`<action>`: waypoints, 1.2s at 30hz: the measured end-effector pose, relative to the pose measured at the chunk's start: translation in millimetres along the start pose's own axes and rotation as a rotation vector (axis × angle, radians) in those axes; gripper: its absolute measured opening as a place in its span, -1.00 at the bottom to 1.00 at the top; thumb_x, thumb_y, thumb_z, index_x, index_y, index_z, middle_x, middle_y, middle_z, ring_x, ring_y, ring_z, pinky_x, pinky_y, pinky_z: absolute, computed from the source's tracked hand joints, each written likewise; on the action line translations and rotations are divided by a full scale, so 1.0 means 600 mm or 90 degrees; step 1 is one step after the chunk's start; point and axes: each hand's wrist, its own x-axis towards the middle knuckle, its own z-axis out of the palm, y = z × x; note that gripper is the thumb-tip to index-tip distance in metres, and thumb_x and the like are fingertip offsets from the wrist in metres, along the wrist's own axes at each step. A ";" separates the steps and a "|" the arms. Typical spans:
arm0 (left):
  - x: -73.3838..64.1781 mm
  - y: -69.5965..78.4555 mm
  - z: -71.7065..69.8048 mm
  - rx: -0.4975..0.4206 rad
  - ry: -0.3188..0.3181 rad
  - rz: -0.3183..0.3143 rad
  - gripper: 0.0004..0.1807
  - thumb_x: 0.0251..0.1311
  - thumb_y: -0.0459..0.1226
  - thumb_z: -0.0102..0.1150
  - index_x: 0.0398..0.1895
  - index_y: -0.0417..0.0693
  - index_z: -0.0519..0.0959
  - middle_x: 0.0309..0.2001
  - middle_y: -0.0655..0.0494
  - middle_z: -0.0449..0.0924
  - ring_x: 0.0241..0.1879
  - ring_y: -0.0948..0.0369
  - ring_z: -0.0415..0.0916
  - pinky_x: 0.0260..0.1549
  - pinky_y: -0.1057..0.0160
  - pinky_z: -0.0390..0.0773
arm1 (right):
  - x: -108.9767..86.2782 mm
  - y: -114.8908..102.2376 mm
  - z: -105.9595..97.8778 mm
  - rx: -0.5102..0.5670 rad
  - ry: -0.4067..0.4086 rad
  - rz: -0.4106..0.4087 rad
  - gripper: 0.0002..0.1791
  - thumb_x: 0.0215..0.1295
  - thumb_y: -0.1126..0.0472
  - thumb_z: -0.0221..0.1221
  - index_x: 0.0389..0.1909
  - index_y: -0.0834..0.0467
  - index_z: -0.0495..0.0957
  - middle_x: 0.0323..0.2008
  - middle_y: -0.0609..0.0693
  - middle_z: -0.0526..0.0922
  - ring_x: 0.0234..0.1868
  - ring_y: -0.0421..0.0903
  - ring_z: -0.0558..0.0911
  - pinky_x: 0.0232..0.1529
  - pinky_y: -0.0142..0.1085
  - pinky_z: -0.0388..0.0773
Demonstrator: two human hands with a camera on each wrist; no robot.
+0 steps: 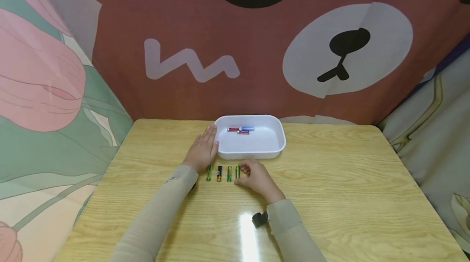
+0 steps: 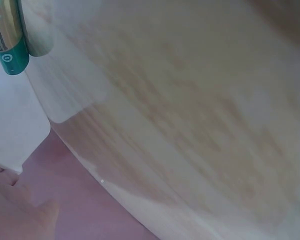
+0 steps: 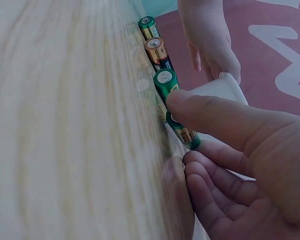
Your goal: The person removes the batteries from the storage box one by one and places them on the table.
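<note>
In the head view, several batteries stand in a side-by-side row on the table. My right hand [image 1: 258,177] pinches the rightmost green battery [image 1: 237,172] by its ends, between thumb and fingertips; the right wrist view shows this battery [image 3: 186,135] close up. To its left lie another green battery [image 1: 229,174], a black-and-copper battery [image 1: 219,173] and one more green battery [image 1: 209,173]. My left hand [image 1: 202,150], fingers extended, rests along the left side of a white tray [image 1: 253,155].
Inside the tray lie two red batteries, one longer [image 1: 233,129] and one shorter [image 1: 243,133], beside a blue battery [image 1: 247,128]. The wooden table [image 1: 338,180] meets a printed curtain [image 1: 191,103] behind the tray. Dark wrist devices, such as the right one [image 1: 260,219], sit below the sleeves.
</note>
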 end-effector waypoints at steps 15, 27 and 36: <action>-0.001 0.002 -0.002 0.003 0.001 0.000 -0.31 0.61 -0.06 -0.40 0.64 -0.16 -0.18 0.64 -0.02 -0.19 0.61 0.07 -0.27 0.54 -0.09 -0.08 | 0.000 -0.001 0.002 -0.001 -0.010 0.001 -0.43 -0.01 0.21 0.56 0.03 0.30 0.60 -0.18 -0.02 0.57 -0.16 -0.10 0.54 0.00 -0.19 0.60; -0.004 0.003 -0.006 0.001 -0.009 -0.012 -0.31 0.62 -0.06 -0.41 0.65 -0.15 -0.20 0.64 0.01 -0.21 0.61 0.10 -0.29 0.55 -0.08 -0.07 | 0.000 -0.005 0.004 -0.012 -0.016 0.001 -0.41 0.01 0.21 0.56 0.06 0.32 0.58 -0.17 -0.01 0.55 -0.14 -0.09 0.53 0.03 -0.16 0.60; -0.002 0.007 -0.010 0.000 -0.015 -0.013 -0.32 0.62 -0.06 -0.40 0.65 -0.12 -0.21 0.64 0.02 -0.23 0.62 0.09 -0.28 0.55 -0.08 -0.08 | -0.004 -0.003 0.001 -0.004 -0.004 0.000 -0.41 -0.01 0.20 0.56 0.04 0.32 0.59 -0.18 -0.01 0.56 -0.16 -0.09 0.53 0.01 -0.16 0.61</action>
